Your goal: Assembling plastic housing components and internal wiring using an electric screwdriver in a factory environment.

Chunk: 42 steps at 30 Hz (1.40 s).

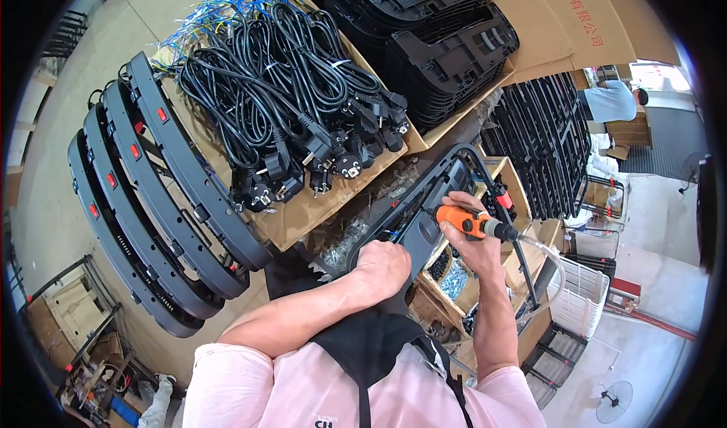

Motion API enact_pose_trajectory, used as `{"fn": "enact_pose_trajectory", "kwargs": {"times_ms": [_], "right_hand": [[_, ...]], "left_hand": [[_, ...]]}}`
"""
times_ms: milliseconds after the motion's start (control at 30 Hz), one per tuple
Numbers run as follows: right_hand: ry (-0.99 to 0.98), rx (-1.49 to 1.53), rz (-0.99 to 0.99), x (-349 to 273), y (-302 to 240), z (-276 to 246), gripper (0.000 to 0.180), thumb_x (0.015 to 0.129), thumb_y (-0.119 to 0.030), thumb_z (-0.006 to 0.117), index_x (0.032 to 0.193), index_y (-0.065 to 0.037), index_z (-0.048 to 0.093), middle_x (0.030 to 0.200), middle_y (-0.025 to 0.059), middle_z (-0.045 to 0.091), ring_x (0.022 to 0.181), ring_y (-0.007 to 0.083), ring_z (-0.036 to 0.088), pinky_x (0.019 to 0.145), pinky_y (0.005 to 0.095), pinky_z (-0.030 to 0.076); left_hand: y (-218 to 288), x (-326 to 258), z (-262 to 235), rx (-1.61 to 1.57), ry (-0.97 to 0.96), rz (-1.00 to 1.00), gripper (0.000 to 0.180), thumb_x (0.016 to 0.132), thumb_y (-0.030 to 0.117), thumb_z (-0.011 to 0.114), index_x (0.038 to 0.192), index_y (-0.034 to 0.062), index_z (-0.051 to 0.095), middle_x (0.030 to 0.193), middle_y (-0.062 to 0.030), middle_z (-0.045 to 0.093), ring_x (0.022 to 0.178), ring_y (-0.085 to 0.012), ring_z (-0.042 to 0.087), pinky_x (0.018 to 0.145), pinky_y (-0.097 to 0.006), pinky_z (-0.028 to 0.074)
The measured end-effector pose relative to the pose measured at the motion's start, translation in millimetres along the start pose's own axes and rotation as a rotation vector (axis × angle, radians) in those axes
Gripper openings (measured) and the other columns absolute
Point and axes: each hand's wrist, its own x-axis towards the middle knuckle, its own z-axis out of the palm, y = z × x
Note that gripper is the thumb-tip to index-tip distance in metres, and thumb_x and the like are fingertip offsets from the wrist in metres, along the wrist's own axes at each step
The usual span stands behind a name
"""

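My right hand [475, 240] grips an orange pneumatic screwdriver [459, 220], with a clear air hose [556, 267] curving away from its dark rear end. The tool's front end points left at a dark grey plastic housing [424, 235] with a rounded outline, lying in front of me. Whether its bit touches the housing cannot be seen. Curled up, my left hand [384, 269] presses at the housing's near left side. Its fingertips are hidden, so I cannot make out what they hold.
Black power cords [280, 87] are heaped on cardboard beyond the housing. Curved grey housings [185, 171] with red switches stand at left. Black plastic trays [447, 57] are stacked at the back. A wooden box [454, 280] of screws is at right. Another person [609, 102] is far right.
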Motion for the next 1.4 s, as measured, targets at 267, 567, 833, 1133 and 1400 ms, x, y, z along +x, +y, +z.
{"fn": "enact_pose_trajectory", "kwargs": {"times_ms": [267,567,833,1133,1400], "right_hand": [[0.089,0.120,-0.013,-24.2,-19.5,-20.6,0.057,0.089,-0.004,0.080,0.140,0.001,0.057,0.131,0.0166,0.071,0.120,0.0235,0.068,0.106,0.0383,0.054],[0.173,0.022,-0.122,-35.4,-20.7,-13.7,0.055,0.090,-0.003,0.080,0.139,0.001,0.057,0.133,0.0173,0.070,0.120,0.0238,0.069,0.107,0.0376,0.054],[0.170,0.128,-0.039,-11.3,6.0,8.1,0.055,0.092,-0.004,0.079,0.141,0.000,0.055,0.135,0.0174,0.069,0.124,0.0241,0.066,0.110,0.0388,0.052],[0.229,0.197,0.119,-1.1,6.0,10.9,0.057,0.090,-0.006,0.078,0.141,-0.003,0.055,0.136,0.0163,0.068,0.124,0.0257,0.065,0.111,0.0411,0.050],[0.235,0.202,0.147,2.1,12.3,13.5,0.057,0.089,-0.006,0.077,0.141,-0.002,0.055,0.136,0.0178,0.068,0.125,0.0267,0.065,0.113,0.0417,0.049]], "left_hand": [[5.2,-17.7,-10.1,-0.052,0.049,0.075,0.016,0.088,0.011,0.063,0.093,-0.0034,0.069,0.075,-0.0180,0.075,0.070,-0.0323,0.078,0.060,-0.044,0.063],[-11.7,-13.6,3.1,-0.014,0.223,0.155,0.012,0.087,0.013,0.063,0.087,0.0012,0.067,0.066,-0.0114,0.072,0.060,-0.0256,0.075,0.052,-0.041,0.060],[-31.7,2.4,11.3,-0.022,0.216,0.143,0.016,0.091,0.014,0.060,0.088,0.0004,0.069,0.069,-0.0139,0.073,0.061,-0.0260,0.075,0.053,-0.042,0.059],[-37.5,4.7,7.2,-0.024,0.135,0.050,0.018,0.093,0.015,0.060,0.093,0.0015,0.071,0.073,-0.0117,0.076,0.065,-0.0252,0.077,0.055,-0.040,0.060],[-45.5,7.7,19.0,-0.027,0.136,0.047,0.013,0.090,0.013,0.062,0.092,0.0020,0.068,0.072,-0.0105,0.075,0.066,-0.0251,0.077,0.054,-0.039,0.060]]}}
